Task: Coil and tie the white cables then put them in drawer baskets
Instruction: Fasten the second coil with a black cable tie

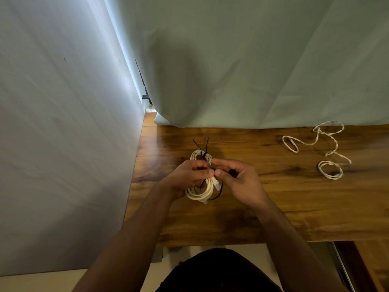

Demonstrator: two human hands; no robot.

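Observation:
A coiled white cable (200,192) hangs between my hands above the wooden table (273,207). My left hand (189,175) grips the coil's middle. My right hand (237,180) pinches a thin black tie (216,196) that loops around the coil near its white plug (217,184). Another black tie (205,147) is knotted round the coil's far end, with its two tails sticking up. A second white cable (320,142) lies loose and uncoiled on the table at the right.
A pale cloth (252,70) hangs behind the table's far edge. A grey wall (63,123) runs along the left side. At the lower right a dark drawer front and metal rail (345,268) show below the tabletop.

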